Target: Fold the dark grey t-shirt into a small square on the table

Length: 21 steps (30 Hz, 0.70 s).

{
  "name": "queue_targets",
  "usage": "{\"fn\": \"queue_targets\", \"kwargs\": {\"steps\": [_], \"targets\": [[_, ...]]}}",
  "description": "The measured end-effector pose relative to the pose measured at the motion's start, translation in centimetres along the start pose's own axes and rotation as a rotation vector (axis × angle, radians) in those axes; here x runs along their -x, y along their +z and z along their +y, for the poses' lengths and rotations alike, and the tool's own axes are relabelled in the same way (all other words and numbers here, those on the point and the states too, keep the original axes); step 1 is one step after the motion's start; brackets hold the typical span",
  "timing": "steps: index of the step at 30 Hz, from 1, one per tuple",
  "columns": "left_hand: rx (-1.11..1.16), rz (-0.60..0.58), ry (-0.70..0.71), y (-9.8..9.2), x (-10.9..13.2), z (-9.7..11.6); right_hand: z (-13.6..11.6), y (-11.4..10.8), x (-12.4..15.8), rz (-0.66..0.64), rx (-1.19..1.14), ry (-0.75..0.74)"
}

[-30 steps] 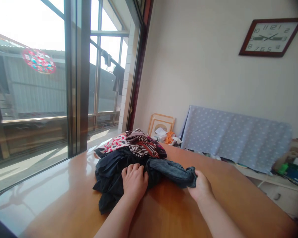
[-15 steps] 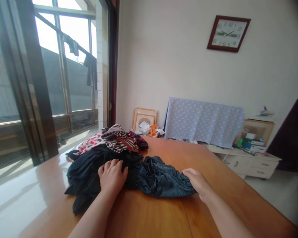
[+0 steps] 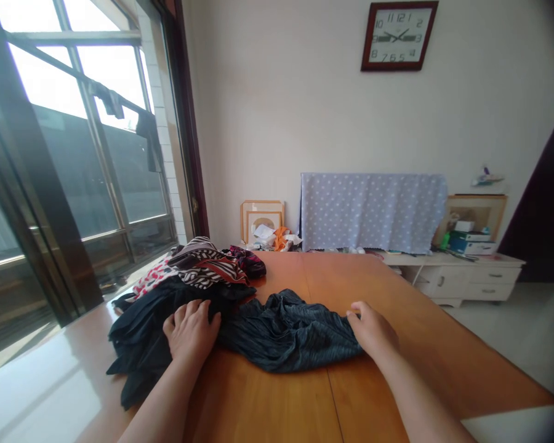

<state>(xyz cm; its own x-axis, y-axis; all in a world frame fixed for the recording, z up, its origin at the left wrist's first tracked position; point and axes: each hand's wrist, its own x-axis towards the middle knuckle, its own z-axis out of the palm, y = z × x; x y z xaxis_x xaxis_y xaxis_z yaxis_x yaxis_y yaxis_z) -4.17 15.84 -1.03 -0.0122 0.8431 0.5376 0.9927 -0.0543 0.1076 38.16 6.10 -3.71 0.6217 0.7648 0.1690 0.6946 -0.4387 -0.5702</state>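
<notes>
A dark blue-grey garment lies crumpled on the brown wooden table in front of me. At its right end is my right hand, thumb and fingers closed on the edge of the cloth. My left hand rests on a heap of black clothes, its fingers spread over the fabric and the thumb apart. The left end of the blue-grey garment reaches close to that thumb and meets the black cloth. Behind the heap sit striped patterned clothes and a white cloth with red spots.
The wooden table has a seam running through it. Beyond it, a low white cabinet carries boxes and a blue dotted cloth draped over something. Picture frames lean against the wall. A glass door stands at the left.
The right hand has moved right along the table, and the blue-grey garment lies more stretched out from the black heap. The left hand has stayed on the heap. My view has shifted.
</notes>
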Motion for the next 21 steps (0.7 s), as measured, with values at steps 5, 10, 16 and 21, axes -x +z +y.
{"fn": "queue_targets", "kwargs": {"steps": [5,10,16,21], "targets": [[-0.04,0.029,-0.053,-0.2,-0.1,-0.2,0.0,-2.5,0.1,0.081,0.091,0.058],[-0.063,0.031,-0.062,-0.5,-0.1,-0.1,0.4,-4.0,0.1,0.243,0.111,0.036],[-0.085,0.034,0.001,-0.3,0.1,0.3,-3.4,-3.2,3.2,0.212,-0.035,-0.356],[-0.101,0.068,0.07,-0.8,-0.1,1.6,-5.4,-1.9,5.5,-0.054,-0.062,-0.488]]}}
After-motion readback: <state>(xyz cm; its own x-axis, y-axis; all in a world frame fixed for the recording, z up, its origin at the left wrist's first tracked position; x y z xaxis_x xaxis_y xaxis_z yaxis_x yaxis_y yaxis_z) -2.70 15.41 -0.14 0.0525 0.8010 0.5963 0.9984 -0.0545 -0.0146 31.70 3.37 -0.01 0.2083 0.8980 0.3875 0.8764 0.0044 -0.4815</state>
